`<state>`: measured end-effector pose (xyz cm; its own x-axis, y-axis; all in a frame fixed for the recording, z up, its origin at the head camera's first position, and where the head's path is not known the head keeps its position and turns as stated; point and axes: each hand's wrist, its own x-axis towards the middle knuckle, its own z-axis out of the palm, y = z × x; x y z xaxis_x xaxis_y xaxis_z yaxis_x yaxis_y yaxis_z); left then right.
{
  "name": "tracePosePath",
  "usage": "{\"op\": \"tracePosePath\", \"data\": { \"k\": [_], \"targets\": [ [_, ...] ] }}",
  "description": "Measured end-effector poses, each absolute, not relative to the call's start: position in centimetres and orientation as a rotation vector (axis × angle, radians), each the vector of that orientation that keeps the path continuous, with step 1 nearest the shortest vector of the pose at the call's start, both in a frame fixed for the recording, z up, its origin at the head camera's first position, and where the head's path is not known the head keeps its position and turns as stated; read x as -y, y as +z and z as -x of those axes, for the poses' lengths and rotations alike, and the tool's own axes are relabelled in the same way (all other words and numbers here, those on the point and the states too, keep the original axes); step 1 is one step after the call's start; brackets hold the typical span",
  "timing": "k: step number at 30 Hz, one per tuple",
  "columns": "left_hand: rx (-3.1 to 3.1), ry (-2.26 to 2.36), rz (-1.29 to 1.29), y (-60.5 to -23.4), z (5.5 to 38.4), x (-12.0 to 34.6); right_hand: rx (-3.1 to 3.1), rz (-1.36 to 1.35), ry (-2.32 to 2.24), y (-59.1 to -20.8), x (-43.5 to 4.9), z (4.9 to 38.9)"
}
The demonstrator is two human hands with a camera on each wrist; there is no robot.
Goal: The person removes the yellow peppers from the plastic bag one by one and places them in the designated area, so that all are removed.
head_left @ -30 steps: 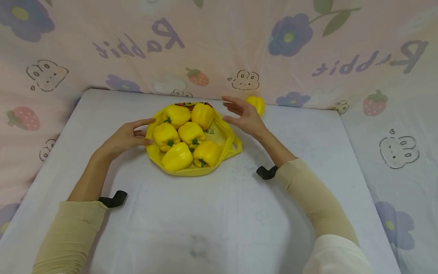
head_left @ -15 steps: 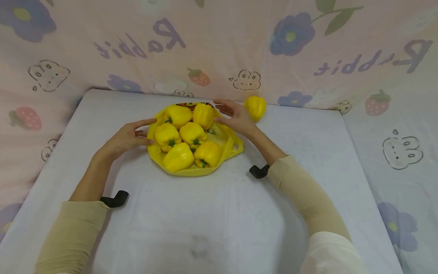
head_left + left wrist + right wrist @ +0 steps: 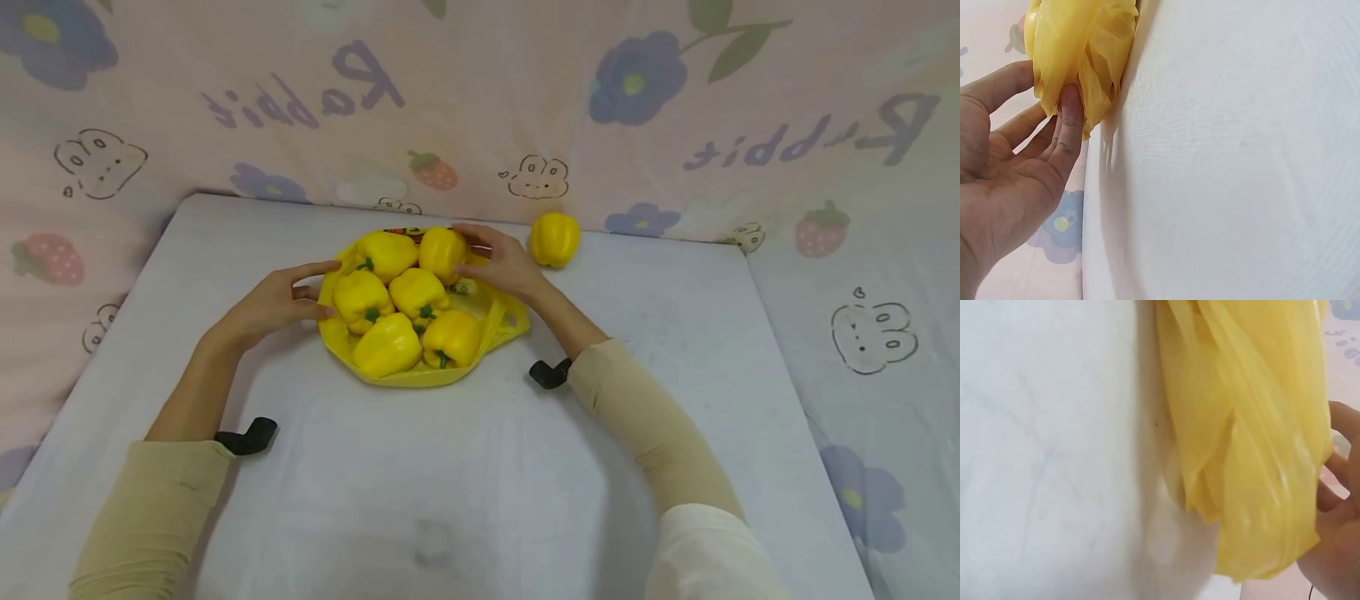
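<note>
A yellow plastic bag (image 3: 408,379) lies spread on the table with several yellow bell peppers (image 3: 387,343) on it, some showing green stems. My left hand (image 3: 266,308) holds the bag's left edge; in the left wrist view the thumb (image 3: 1071,115) lies against the crumpled yellow plastic. My right hand (image 3: 502,265) reaches over the bag's right side, fingers and thumb spread beside the back-right bell pepper (image 3: 442,252). Whether they touch that pepper cannot be told. In the right wrist view the bag (image 3: 1266,506) hides much of the right hand (image 3: 1338,537).
One more yellow bell pepper (image 3: 555,239) stands outside the bag, behind the right hand, near the table's back edge. The white-covered table (image 3: 420,483) meets a printed cloth backdrop (image 3: 465,100). A looped handle (image 3: 513,319) of the bag sticks out to the right.
My right hand has moved left from beside the lone pepper to the back-right pepper on the bag, uncovering the lone one. The left hand and bag stay put.
</note>
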<state>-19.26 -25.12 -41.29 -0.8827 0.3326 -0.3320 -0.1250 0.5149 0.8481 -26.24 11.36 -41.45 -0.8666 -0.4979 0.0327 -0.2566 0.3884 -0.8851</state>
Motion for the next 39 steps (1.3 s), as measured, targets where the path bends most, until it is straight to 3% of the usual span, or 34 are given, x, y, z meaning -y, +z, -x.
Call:
{"op": "tracePosePath", "data": {
  "k": [25,39],
  "targets": [
    [-2.306,1.35,-0.179,-41.1,19.2,25.3,-2.565,0.591,-1.175,-42.6,-9.4,26.5],
    [-2.287,1.377,-0.19,-41.3,19.3,24.8,-2.697,0.696,-1.086,-42.6,-9.8,27.1]
  ]
}}
